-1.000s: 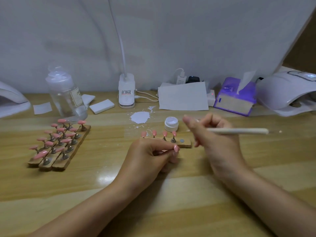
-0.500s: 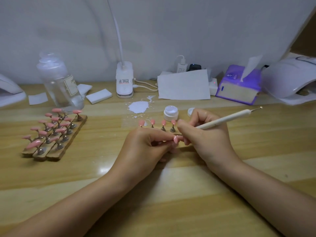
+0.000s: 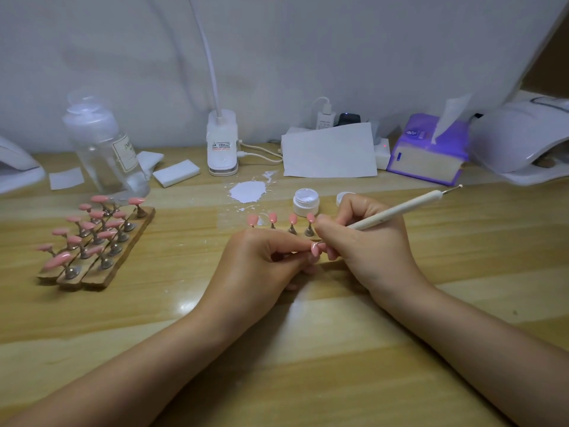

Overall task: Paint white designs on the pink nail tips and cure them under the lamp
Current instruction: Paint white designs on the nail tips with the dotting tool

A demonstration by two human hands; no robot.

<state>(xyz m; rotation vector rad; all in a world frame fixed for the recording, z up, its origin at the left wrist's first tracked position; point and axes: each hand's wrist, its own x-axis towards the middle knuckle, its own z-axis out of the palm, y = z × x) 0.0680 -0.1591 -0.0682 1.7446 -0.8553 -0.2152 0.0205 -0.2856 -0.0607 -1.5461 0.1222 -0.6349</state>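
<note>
The right hand [image 3: 366, 241] has come back from the air, where it held the long white pen-shaped tool [image 3: 397, 211] out to the side a second ago. Now it grips the tool like a pencil, and the working end is down at the small pink nail tip [image 3: 314, 249] that the left hand [image 3: 264, 260] pinches between thumb and finger. Both hands rest low over the wooden surface [image 3: 277, 349], touching each other. The head has leaned in too, so everything looks closer.

This looks like the start of painting white on this tip. The tool's point is hidden behind the fingers, so I cannot tell if it touches the tip yet.

Just behind the hands, four more pink tips [image 3: 281, 221] stand in a row on little stands. The small round white paint pot [image 3: 306, 201] sits open near them. The big white curing lamp [image 3: 520, 140] waits far to the right, so curing is not yet done.
</note>
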